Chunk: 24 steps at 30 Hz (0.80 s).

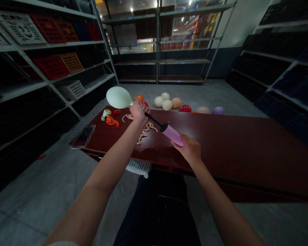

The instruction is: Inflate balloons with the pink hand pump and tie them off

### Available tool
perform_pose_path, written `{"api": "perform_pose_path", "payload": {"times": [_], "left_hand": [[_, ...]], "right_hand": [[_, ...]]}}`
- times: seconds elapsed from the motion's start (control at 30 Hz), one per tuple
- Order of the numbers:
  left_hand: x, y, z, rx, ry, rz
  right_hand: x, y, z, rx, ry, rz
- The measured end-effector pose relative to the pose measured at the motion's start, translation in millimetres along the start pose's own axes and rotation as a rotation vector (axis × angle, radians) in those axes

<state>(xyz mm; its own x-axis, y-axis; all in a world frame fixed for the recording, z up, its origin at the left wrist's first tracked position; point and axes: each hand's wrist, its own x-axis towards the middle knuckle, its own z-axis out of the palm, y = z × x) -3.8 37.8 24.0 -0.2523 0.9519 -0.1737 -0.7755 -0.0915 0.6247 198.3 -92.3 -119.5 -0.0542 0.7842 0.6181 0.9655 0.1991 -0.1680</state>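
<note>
My left hand (138, 112) pinches the neck of a pale green balloon (118, 97) onto the black nozzle of a pink hand pump (172, 134). The balloon is partly inflated and sticks out to the left above the table. My right hand (189, 149) grips the pump's pink handle at the near end. The pump slants from my left hand down toward my right, just above the dark red table (233, 143). Several limp uninflated balloons (144, 130) lie on the table under the pump.
More flat balloons, orange and green (110, 118), lie at the table's left end beside a blurred flat object (83, 136). Several inflated balloons (166, 102) rest on the floor behind the table. Metal shelving with crates (51, 65) lines the left, back and right walls.
</note>
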Motion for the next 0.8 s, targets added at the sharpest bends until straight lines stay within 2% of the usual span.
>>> {"api": "perform_pose_path", "payload": {"times": [0.17, 0.3, 0.5, 0.6, 0.7, 0.8], "left_hand": [[-31.5, -47.5, 4.8, 0.056, -0.034, -0.064], [-37.6, -59.8, -5.5, 0.015, -0.031, -0.097], [-22.7, -44.9, -41.8, -0.067, 0.015, -0.109], [-23.0, -31.9, -55.5, -0.045, 0.107, -0.069], [-24.3, -11.7, -66.7, -0.041, 0.196, -0.030], [-20.2, 16.5, -80.3, -0.062, 0.200, -0.003]], "right_hand": [[0.1, 0.5, -0.4, -0.002, -0.025, 0.029], [0.5, -1.0, -2.1, -0.023, -0.063, 0.029], [1.7, -9.7, -3.5, -0.077, -0.110, -0.048], [0.8, -10.7, -4.0, -0.098, -0.154, -0.096], [-0.4, -9.7, -4.8, -0.099, -0.181, -0.140], [-0.8, -10.0, -5.2, -0.092, -0.197, -0.176]]}}
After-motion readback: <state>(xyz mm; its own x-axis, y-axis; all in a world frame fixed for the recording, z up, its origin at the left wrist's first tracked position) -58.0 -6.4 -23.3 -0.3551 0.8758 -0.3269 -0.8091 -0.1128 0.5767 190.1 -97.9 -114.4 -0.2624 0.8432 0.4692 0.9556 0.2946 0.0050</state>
